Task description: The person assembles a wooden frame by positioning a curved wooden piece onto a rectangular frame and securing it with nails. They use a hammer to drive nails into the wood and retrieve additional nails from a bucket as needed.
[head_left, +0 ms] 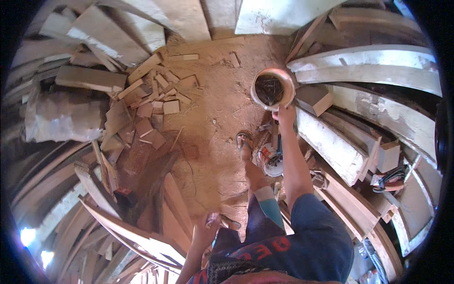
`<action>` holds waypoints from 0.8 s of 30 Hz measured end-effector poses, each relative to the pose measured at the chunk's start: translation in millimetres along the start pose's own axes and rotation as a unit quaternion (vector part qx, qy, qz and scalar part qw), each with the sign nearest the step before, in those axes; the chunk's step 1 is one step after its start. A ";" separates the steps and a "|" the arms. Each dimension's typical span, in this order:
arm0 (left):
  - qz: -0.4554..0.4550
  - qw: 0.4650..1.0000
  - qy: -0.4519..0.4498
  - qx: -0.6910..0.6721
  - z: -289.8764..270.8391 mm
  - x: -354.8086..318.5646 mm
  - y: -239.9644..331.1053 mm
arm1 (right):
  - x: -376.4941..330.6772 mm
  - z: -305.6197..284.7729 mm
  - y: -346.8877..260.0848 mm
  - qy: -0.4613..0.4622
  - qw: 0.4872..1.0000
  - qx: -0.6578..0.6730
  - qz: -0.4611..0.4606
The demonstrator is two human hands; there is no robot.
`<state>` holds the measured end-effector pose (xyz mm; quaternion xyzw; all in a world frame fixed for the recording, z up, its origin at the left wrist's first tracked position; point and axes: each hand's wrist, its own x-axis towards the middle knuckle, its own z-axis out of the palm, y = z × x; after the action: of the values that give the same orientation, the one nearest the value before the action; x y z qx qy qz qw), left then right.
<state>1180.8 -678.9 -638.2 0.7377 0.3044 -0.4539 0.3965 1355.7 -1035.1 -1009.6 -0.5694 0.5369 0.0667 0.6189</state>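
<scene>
A round, pale bucket (pixel 285 78) with dark, jumbled contents, too unclear to name, is at the upper right of centre. My right hand (pixel 283 115) grips its near rim, the arm stretched forward. Below that hand, beside my right leg, is a smaller white container (pixel 268 158) with red marking and dark things inside. My left hand (pixel 206 229) hangs low by my left foot (pixel 227 221). Its fingers are blurred, so what they do is unclear. My right foot wears a sandal (pixel 243 138) on the dusty floor.
Small wood offcuts (pixel 163 90) lie heaped at the left. Long boards (pixel 364 66) are stacked along the right, and more planks (pixel 132 227) lean at the lower left. A strapped tool or sandal-like object (pixel 391 180) rests on the right-hand boards. Wide planks (pixel 184 19) stand at the far side.
</scene>
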 end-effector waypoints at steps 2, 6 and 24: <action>-0.019 0.994 -0.010 -0.106 3.6 4.1 24.0 | -80.4 -11.9 -22.8 -0.044 0.996 -0.039 -0.063; 0.110 0.909 -0.079 -0.394 11.5 5.4 54.2 | -264.4 -19.7 -117.2 -0.120 0.973 -0.168 -0.099; 0.307 0.715 -0.011 -0.628 -115.4 -280.4 -116.6 | -817.4 -41.5 -192.6 -0.357 0.504 -0.309 -0.723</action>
<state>1023.0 -546.2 -387.2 0.3663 0.2717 -0.0195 0.8897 1126.0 -701.0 -273.1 -0.8428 -0.3824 -0.0452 0.3761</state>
